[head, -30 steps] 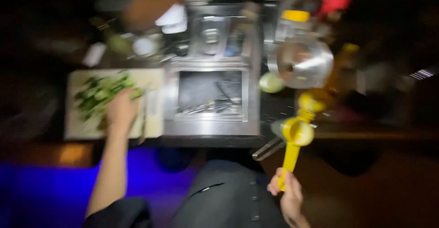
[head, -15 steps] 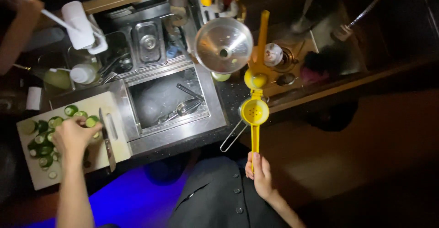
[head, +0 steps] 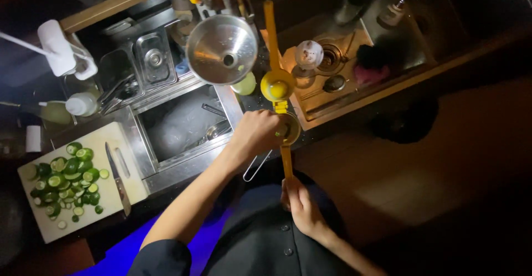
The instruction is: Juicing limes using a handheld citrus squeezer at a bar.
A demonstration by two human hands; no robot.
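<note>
The right hand [head: 302,207] is nearest, low in the view, its fingers wrapped around the lower handle of a yellow citrus press [head: 280,107]. The press lies open: its lower cup sits just above that handle, its upper cup is swung up and away, and the second handle runs on toward the far shelf. The left hand [head: 256,133] reaches across from the left and rests on the lower cup, fingers curled into it; whether they grip anything there cannot be told, since the hand hides the cup. A wire loop [head: 256,166] sticks out from under the press, below the left hand.

To the left, at about the same depth, a white cutting board [head: 111,143] lies on the counter. Cut limes [head: 65,177] are heaped on its left half, and a knife [head: 118,179] lies on its right half, blade toward the person, just beside the limes.

Between board and press a steel well [head: 183,124] is sunk in the counter, with a utensil lying in it.

Farther back, a steel funnel [head: 221,49] stands just left of the upper cup, with a pale lime half [head: 245,85] at its lower rim. Right of the press lies a sink tray [head: 338,74] with a drain. At far left stand a squeeze bottle [head: 61,110] and a white holder [head: 58,46].
</note>
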